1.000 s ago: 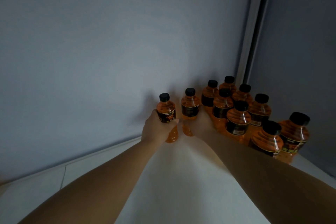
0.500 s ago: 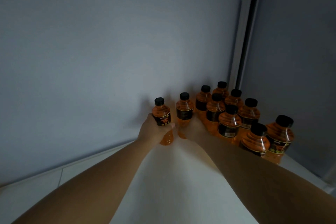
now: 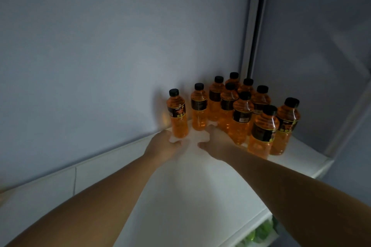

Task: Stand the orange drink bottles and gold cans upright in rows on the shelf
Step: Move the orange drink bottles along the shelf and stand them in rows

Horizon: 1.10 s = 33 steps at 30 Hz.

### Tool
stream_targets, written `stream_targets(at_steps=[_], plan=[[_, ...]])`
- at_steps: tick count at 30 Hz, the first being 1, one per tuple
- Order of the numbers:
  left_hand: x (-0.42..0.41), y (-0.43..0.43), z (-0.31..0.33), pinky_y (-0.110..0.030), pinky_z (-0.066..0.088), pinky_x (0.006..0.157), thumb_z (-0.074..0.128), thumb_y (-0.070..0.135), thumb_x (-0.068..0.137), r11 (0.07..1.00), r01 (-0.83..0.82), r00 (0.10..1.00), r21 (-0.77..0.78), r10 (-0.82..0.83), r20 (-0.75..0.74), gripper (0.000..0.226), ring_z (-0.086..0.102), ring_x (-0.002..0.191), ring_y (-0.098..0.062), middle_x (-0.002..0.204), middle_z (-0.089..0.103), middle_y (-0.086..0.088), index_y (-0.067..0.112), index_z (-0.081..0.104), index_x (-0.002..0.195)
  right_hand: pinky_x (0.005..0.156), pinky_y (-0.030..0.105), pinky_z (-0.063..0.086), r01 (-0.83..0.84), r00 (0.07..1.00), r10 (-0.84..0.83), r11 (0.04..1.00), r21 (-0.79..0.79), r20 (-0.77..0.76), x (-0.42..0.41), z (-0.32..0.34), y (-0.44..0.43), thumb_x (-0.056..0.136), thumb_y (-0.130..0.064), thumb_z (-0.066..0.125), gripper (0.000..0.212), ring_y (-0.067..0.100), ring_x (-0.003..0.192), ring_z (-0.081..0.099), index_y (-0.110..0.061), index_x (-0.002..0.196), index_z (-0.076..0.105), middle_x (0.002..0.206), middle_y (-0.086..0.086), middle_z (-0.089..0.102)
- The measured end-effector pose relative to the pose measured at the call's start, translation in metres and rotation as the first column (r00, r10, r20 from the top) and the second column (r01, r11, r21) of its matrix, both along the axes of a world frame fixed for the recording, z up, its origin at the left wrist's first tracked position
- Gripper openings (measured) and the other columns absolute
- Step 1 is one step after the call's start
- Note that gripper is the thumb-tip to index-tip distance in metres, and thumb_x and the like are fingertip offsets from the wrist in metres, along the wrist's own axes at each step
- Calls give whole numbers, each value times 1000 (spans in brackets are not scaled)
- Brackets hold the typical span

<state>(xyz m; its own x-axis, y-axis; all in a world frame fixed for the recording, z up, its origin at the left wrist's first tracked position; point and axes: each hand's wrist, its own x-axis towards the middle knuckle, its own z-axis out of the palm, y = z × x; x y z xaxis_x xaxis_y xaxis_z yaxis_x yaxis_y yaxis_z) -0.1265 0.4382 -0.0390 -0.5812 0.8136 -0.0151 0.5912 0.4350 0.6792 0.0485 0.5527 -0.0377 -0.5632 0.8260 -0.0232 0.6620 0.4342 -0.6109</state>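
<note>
Resting on the white shelf [image 3: 190, 186], the left hand [image 3: 162, 146] lies at the foot of the leftmost orange bottle [image 3: 177, 115]. The right hand [image 3: 217, 142] lies just before the next bottle [image 3: 199, 110]. Glare hides both hands' fingers, so I cannot tell their grip. Ten black-capped bottles stand upright in the right corner. The writing on the black labels [image 3: 242, 116] is too blurred to read.

One head-worn camera looks forward and down from close onto the shelf [image 3: 180, 186], toward its right back corner.
</note>
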Motion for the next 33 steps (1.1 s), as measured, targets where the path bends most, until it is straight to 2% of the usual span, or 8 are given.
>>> stream_targets(at_steps=[2, 4, 6, 8, 12, 15, 23, 33], plan=[[3, -15, -5, -20, 42, 82, 65, 67, 77, 998, 4, 999, -62, -7, -41, 57, 61, 116, -19, 124, 64, 7, 32, 62, 122, 101, 38, 50, -17, 998, 15, 999, 29, 60, 8, -2, -12, 88, -45, 72, 71, 27, 131, 52, -25, 149, 42, 148, 2, 51], [6, -33, -5, -26, 40, 93, 66, 58, 87, 995, -32, 997, -94, 25, -70, 68, 56, 129, -22, 143, 57, -1, 19, 55, 141, 96, 34, 49, -52, 994, 45, 997, 62, 104, 12, 1, -24, 86, -50, 72, 72, 25, 130, 52, -27, 148, 43, 148, 0, 50], [13, -56, 1, -28, 43, 95, 66, 54, 89, 993, -55, 994, -109, 44, -101, 66, 56, 128, -22, 145, 56, -1, 19, 53, 142, 91, 32, 48, -100, 988, 87, 990, 102, 129, 13, 7, -37, 86, -53, 71, 72, 24, 128, 53, -28, 147, 44, 147, -1, 52], [20, -83, 9, -34, 47, 101, 65, 53, 91, 989, -71, 988, -133, 52, -145, 63, 54, 128, -21, 146, 53, 1, 21, 51, 143, 95, 34, 48, -157, 981, 140, 979, 128, 135, 11, 16, -52, 87, -52, 71, 74, 25, 130, 53, -27, 149, 42, 149, -1, 50], [32, -143, 27, -38, 43, 108, 60, 55, 93, 966, -127, 954, -224, 58, -293, 62, 49, 135, -20, 148, 50, 2, 26, 46, 146, 102, 35, 48, -308, 947, 291, 945, 115, 139, 4, 33, -90, 89, -48, 71, 76, 24, 132, 52, -22, 152, 39, 152, 0, 47], [42, -190, 29, -37, 44, 105, 61, 55, 92, 948, -189, 955, -255, 117, -271, 62, 50, 132, -20, 146, 50, 1, 26, 47, 145, 103, 38, 49, -402, 910, 391, 914, 61, 137, -6, 34, -129, 90, -45, 70, 73, 24, 130, 52, -21, 152, 38, 152, 1, 46], [51, -346, 18, -35, 46, 103, 66, 54, 88, 867, -429, 897, -253, 374, -238, 59, 53, 126, -20, 143, 53, 2, 28, 52, 140, 111, 37, 39, -689, 712, 650, 720, 84, 267, -39, 15, -260, 93, -49, 66, 76, 26, 138, 42, -17, 154, 34, 152, 7, 42], [2, -505, 24, -38, 51, 96, 67, 54, 88, 769, -621, 780, -150, 588, -211, 53, 59, 118, -19, 136, 61, 5, 28, 58, 133, 103, 37, 45, -781, 623, 744, 610, 134, 243, -129, 32, -393, 91, -50, 66, 70, 25, 132, 48, -19, 148, 42, 147, 6, 48]])
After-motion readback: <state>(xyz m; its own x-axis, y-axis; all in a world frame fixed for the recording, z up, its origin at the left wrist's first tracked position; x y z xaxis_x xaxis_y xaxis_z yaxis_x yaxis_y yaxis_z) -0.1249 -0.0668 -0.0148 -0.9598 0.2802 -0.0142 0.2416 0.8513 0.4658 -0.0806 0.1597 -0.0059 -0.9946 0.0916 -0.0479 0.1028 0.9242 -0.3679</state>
